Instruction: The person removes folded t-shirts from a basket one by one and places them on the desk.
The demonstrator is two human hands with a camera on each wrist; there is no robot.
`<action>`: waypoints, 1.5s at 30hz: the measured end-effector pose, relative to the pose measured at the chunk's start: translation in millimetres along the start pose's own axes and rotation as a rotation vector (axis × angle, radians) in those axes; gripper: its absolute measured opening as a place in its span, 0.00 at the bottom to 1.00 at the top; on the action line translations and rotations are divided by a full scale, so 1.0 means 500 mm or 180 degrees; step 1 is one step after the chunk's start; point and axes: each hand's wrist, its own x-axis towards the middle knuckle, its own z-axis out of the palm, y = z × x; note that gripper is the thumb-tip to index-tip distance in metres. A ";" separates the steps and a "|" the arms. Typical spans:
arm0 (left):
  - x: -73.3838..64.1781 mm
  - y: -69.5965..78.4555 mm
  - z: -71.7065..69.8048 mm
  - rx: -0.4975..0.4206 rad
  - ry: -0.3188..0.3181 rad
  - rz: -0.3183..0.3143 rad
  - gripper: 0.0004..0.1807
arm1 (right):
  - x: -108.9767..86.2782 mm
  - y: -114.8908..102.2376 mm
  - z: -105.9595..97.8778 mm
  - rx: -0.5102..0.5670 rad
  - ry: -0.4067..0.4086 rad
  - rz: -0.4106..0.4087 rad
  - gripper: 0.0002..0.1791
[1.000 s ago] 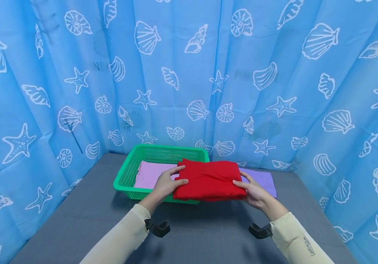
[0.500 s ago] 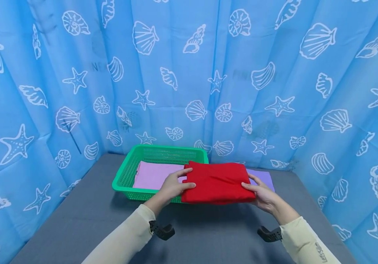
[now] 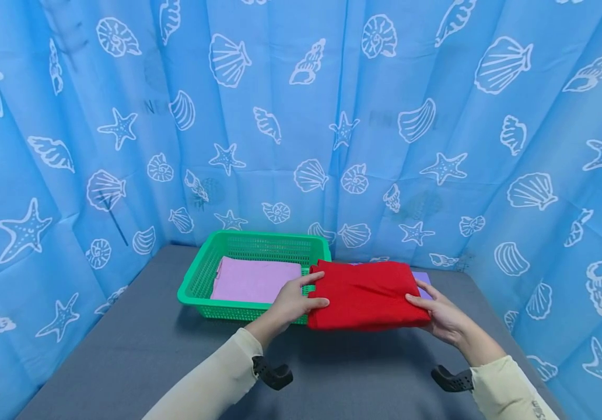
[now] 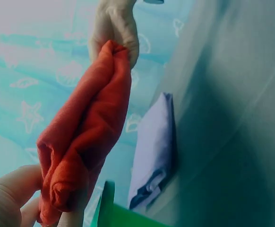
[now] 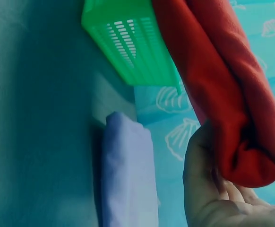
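A folded red cloth is held level above the table between both hands. My left hand grips its left end, thumb on top and other fingers partly hidden. At the opposite end my right hand pinches the cloth, its thumb lying on the upper face. Both wrist views show the cloth's thick rolled layers, clear of the table. Behind and partly covered by it, a folded purple cloth lies on the table. A folded pink cloth lies inside the green basket.
The green basket stands at the back left of the grey table, its right front corner overlapped by the red cloth in the head view. A blue curtain with white shells and starfish hangs behind and at both sides.
Both hands have moved right and slightly nearer with the red cloth, away from the basket. More of the pink cloth shows, and the purple cloth is more covered.
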 end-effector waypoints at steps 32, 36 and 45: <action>-0.001 -0.019 0.183 0.0119 -0.0433 0.0034 0.42 | -0.063 0.071 -0.147 -0.0012 0.0375 0.0247 0.48; 0.008 -0.032 0.202 0.0074 -0.0428 0.0037 0.42 | -0.061 0.082 -0.159 0.0022 0.0468 0.0273 0.49; 0.022 -0.049 0.241 -0.0001 -0.0415 0.0000 0.41 | -0.057 0.102 -0.184 0.0038 0.0580 0.0343 0.49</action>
